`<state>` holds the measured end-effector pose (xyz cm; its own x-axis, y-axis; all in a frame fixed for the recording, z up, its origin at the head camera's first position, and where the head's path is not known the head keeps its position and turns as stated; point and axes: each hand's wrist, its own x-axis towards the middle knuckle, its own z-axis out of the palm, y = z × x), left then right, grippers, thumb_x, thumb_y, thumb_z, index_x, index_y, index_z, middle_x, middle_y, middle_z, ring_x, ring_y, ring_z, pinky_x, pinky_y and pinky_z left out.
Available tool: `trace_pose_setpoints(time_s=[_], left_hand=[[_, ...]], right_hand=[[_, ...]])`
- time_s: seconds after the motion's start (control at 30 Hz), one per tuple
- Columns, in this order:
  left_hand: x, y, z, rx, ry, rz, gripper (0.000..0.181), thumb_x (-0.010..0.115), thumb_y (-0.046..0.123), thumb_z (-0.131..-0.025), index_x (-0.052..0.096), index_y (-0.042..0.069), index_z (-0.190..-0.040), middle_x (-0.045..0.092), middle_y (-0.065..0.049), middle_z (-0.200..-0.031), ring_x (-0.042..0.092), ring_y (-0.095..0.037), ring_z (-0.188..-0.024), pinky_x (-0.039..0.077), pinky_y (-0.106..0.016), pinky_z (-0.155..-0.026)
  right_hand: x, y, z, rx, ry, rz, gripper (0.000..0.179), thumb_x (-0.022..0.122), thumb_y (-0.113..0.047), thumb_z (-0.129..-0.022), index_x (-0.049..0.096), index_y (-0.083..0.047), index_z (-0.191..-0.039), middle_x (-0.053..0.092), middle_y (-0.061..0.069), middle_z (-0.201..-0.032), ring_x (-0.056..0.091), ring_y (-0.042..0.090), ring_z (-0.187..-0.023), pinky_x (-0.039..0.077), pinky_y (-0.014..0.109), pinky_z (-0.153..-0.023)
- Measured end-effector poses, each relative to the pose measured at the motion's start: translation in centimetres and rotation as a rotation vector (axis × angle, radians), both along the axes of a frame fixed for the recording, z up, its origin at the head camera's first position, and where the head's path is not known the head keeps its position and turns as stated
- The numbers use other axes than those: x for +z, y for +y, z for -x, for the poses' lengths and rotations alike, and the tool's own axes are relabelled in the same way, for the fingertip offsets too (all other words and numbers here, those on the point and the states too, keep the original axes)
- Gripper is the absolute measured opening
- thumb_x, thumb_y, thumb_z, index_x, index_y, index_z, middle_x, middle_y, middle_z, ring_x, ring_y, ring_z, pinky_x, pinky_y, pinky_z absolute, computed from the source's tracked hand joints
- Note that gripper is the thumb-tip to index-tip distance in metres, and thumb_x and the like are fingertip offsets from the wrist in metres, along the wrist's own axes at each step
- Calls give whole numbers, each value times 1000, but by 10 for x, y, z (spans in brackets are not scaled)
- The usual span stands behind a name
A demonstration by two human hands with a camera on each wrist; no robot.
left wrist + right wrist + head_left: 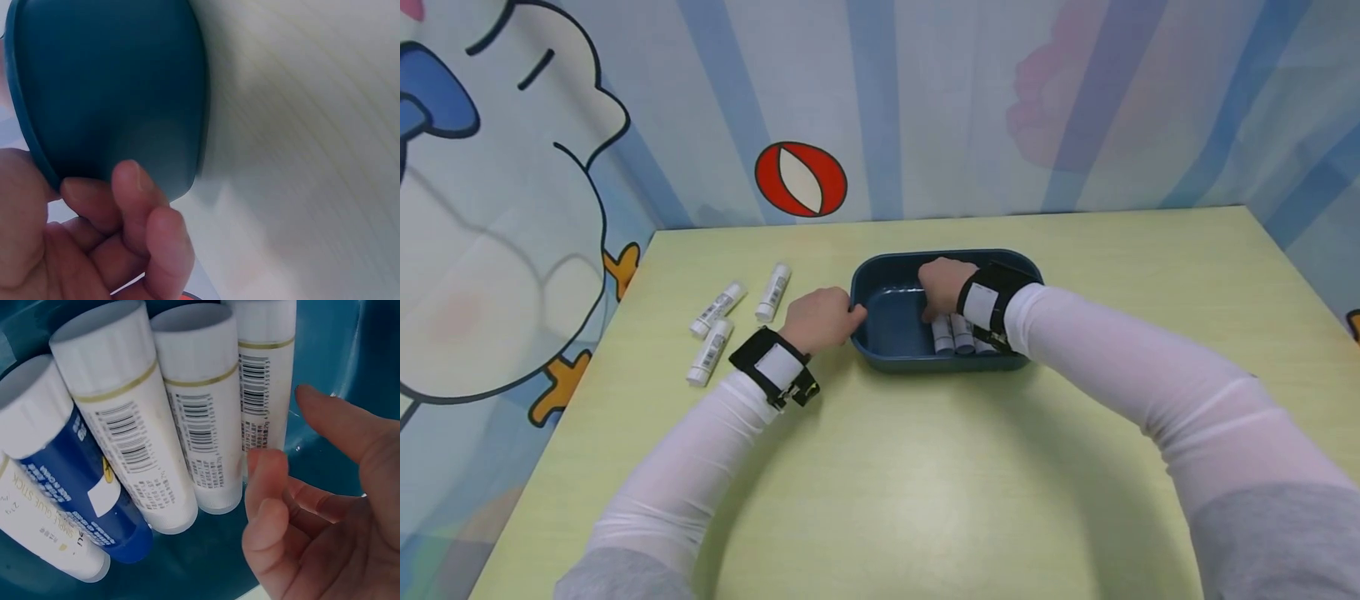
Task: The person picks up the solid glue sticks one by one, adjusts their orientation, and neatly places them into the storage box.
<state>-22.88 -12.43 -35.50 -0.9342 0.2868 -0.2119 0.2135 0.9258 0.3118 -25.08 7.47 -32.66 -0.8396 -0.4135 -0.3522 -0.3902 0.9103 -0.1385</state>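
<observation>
On the table stands a dark blue rectangular bin [917,365], which holds a row of glue sticks [200,419], mostly white with one blue glue stick [87,481] among them. My left hand [822,321] grips the bin's left end, the thumb over the rim and curled fingers [139,187] against the outer wall. Inside the bin is my right hand [946,287], beside the endmost white glue stick [264,381]. Its thumb and loosely bent fingers stand around that stick's lower part without a visible pinch. The right wrist hides part of the row in the head view.
Three more white glue sticks [710,352] lie on the pale yellow table [880,483], left of my left hand. A printed cloth backdrop [925,108] hangs behind the table's far edge and along its left side.
</observation>
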Motion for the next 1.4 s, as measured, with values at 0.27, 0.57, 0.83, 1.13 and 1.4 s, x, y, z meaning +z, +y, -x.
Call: trace_pose_setpoints(time_s=[0.27, 0.57, 0.83, 1.13, 1.4], left_hand=[[-3, -1, 2, 2, 4, 6, 43, 47, 30, -97, 59, 11, -61, 61, 0, -57, 56, -18, -53, 37, -31, -47], [-1, 0, 1, 5, 2, -1, 43, 47, 30, -97, 58, 11, -60, 61, 0, -57, 55, -19, -53, 36, -30, -47], [-1, -3, -6, -18, 41, -5, 50, 50, 39, -99, 58, 12, -58, 57, 0, -53, 53, -18, -50, 34, -29, -44], [10, -23, -5, -130, 124, -111, 30, 57, 36, -97, 64, 9, -89, 59, -2, -69, 52, -20, -61, 40, -31, -56], [16, -63, 1, -137, 338, -119, 22, 56, 30, -98, 61, 9, -102, 59, -4, -71, 48, -20, -57, 40, -34, -56]], right_hand=[[-3, 1, 8, 8, 24, 16, 29, 73, -21, -86, 65, 1, -105, 66, 13, -99, 63, 24, -81, 50, 40, -75], [6, 17, 11, 40, -35, 133, 44, 66, -29, -93, 56, 3, -123, 60, 18, -117, 60, 30, -100, 46, 43, -86], [27, 59, -23, 12, -76, 449, 43, 60, -28, -97, 51, -3, -132, 61, 12, -107, 60, 26, -92, 47, 40, -78], [21, 106, -60, 56, 166, 615, 32, 60, -20, -98, 57, -3, -124, 63, 6, -102, 58, 19, -91, 45, 38, -74], [13, 138, -71, -57, 366, 671, 24, 61, -14, -96, 61, -4, -118, 64, 6, -105, 57, 19, -93, 44, 34, -73]])
